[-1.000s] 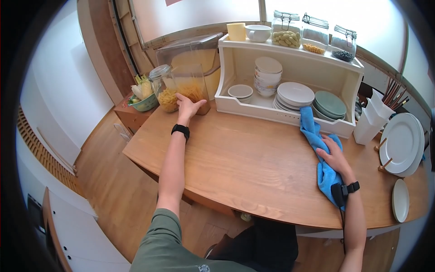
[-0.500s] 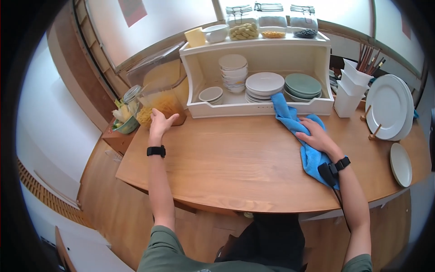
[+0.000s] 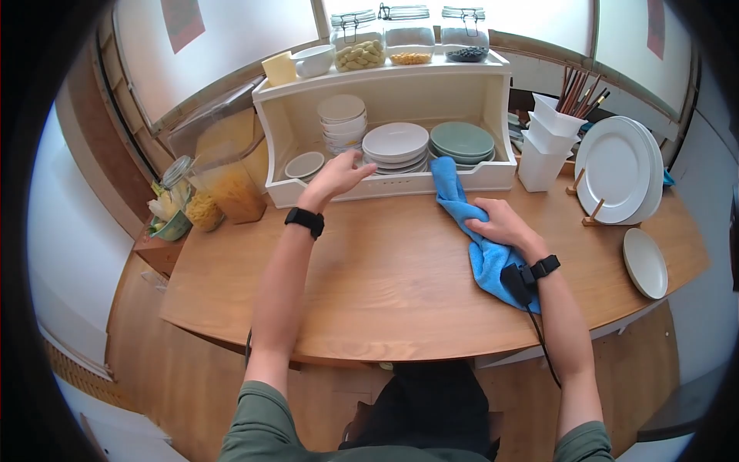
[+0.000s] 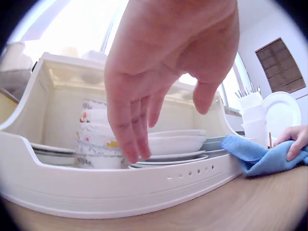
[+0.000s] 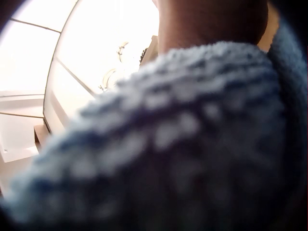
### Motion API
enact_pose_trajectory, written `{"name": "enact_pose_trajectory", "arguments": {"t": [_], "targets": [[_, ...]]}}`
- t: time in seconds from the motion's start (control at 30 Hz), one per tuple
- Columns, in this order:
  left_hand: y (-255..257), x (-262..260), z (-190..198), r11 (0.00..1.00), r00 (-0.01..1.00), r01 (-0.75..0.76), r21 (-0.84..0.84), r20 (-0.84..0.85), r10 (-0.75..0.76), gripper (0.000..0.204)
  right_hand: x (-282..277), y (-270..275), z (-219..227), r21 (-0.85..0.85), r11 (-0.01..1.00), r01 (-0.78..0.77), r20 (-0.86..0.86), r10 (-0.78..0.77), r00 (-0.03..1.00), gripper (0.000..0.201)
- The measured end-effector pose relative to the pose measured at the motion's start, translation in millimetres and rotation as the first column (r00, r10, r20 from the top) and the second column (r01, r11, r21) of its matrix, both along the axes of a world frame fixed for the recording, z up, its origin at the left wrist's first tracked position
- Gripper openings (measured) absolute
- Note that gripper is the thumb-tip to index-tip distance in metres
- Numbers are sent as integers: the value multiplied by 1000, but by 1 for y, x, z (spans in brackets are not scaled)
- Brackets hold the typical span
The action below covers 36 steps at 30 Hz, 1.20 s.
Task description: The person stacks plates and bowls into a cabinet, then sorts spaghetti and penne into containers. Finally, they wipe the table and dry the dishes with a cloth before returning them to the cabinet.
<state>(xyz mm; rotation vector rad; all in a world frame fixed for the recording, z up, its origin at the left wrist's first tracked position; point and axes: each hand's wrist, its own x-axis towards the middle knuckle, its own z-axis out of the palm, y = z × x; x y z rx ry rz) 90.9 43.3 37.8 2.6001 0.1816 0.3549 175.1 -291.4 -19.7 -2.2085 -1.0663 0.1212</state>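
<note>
My left hand is held in front of the white shelf unit, between the stacked bowls and the white plates. Seen from the left wrist, the hand has relaxed fingers hanging in front of the flowered bowls, holding nothing. The right hand grips a bunched blue cloth on the wooden table, and the cloth's far end lies against the shelf's front edge beside the green plates. Blurred cloth fills most of the right wrist view, hiding the fingers.
Pasta containers stand at the table's left, near a green basket. Several glass jars line the shelf top. To the right are white utensil holders, upright plates in a rack and an oval dish.
My left hand has left the pasta containers and moved right to the front of the shelf. The right hand stays on the cloth. The head view has shifted to the right.
</note>
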Motion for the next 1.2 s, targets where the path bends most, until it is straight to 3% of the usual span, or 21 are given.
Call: {"name": "enact_pose_trajectory", "arguments": {"t": [0.03,0.1,0.23,0.33,0.4,0.5,0.53,0.7,0.8,0.87,0.97,1.0,1.03,1.1,1.2], "targets": [[-3,9,-1,1000,1000,5,-5,5,-5,68,1,-3,1,-16,999,35,18,-35,999,36],[-11,22,1,927,982,-169,-335,-132,131,69,4,-8,1,-40,996,75,42,-73,996,38],[-6,53,-16,871,957,-290,-396,-112,268,76,10,-5,-8,-57,993,108,85,-103,991,41],[-5,65,-21,885,942,-335,-324,-96,321,82,9,-4,-8,-45,994,98,73,-94,993,38],[-2,72,-21,928,938,-342,-149,-111,328,74,8,-4,-6,-50,993,107,73,-103,992,38],[12,92,-37,917,935,-352,-187,-113,336,62,4,-2,-3,-54,992,111,68,-107,992,37],[18,102,-45,924,931,-366,-113,-59,361,54,4,-1,-3,-57,991,117,66,-114,991,37],[10,93,-34,905,929,-368,-212,-117,350,52,4,-1,-5,-14,993,113,78,-112,991,36],[14,97,-38,883,945,-325,-339,-73,319,47,2,-2,-3,-7,993,116,67,-115,991,36],[8,90,-37,744,951,-287,-603,-87,295,40,2,-2,-2,-28,992,124,51,-123,991,36],[2,80,-28,824,969,-229,-518,-43,242,32,1,-2,-1,-23,992,123,54,-121,991,36],[2,79,-24,886,964,-259,-384,-40,264,34,1,-2,-1,-19,993,120,57,-119,991,36],[0,78,-22,887,963,-259,-381,-34,267,34,1,-3,-1,-21,993,120,72,-118,990,36],[-14,61,-7,907,933,-359,-222,-49,357,34,3,-3,-4,-18,993,118,86,-116,990,36],[-6,66,-12,915,954,-287,-283,-3,299,36,3,-3,-5,13,995,100,90,-101,991,37]]}}
